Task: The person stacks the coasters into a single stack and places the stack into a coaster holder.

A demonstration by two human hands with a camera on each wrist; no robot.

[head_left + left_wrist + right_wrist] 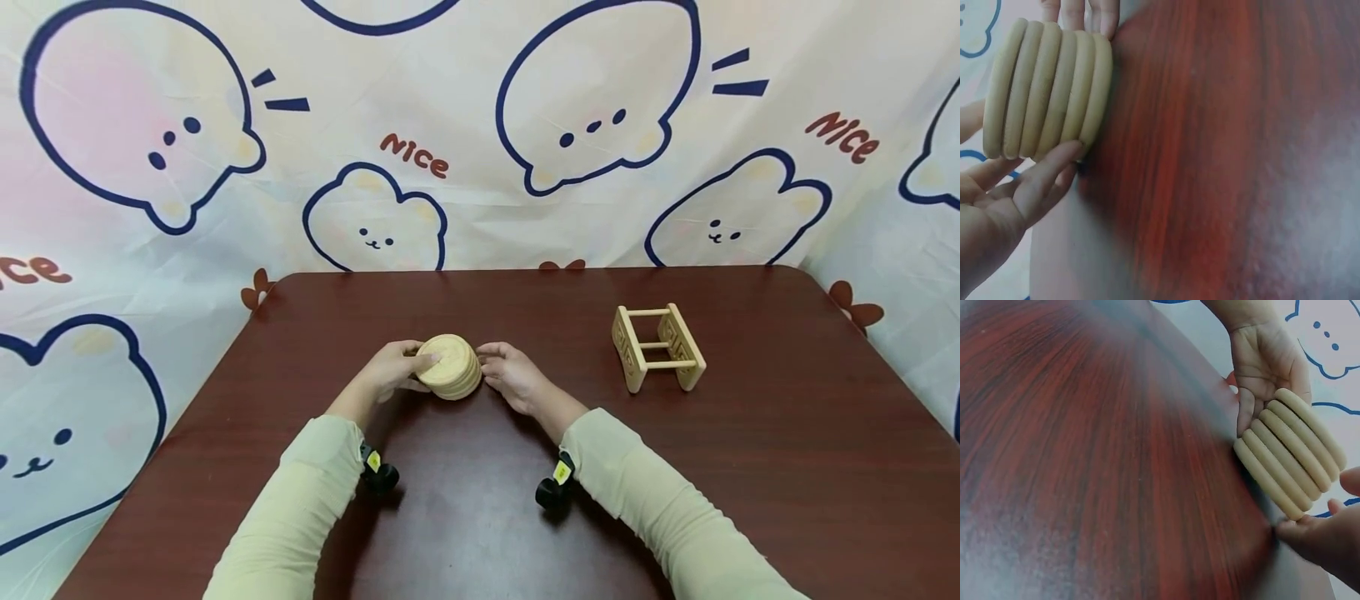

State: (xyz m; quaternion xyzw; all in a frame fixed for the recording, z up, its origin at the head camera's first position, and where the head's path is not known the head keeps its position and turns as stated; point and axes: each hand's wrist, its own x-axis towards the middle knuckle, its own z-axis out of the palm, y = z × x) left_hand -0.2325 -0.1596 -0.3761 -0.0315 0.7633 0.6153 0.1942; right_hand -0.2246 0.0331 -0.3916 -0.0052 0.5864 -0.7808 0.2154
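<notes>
A stack of several round, pale wooden coasters [453, 360] stands near the middle of the table, its discs slightly out of line. My left hand [388, 368] holds the stack from the left, thumb over the top disc and fingers at the side. On the opposite side is my right hand [519, 382], its fingers loosely bent at the stack's edge. In the right wrist view, a fingertip of the right hand [1329, 540] meets the bottom coaster. Whether the stack's underside rests on the table is hard to tell.
To the right on the dark red-brown table [465, 533] stands a pale wooden rack [681, 343] with two side panels joined by rods. A cloth printed with cartoon bears [480, 225] hangs behind the table and at its sides.
</notes>
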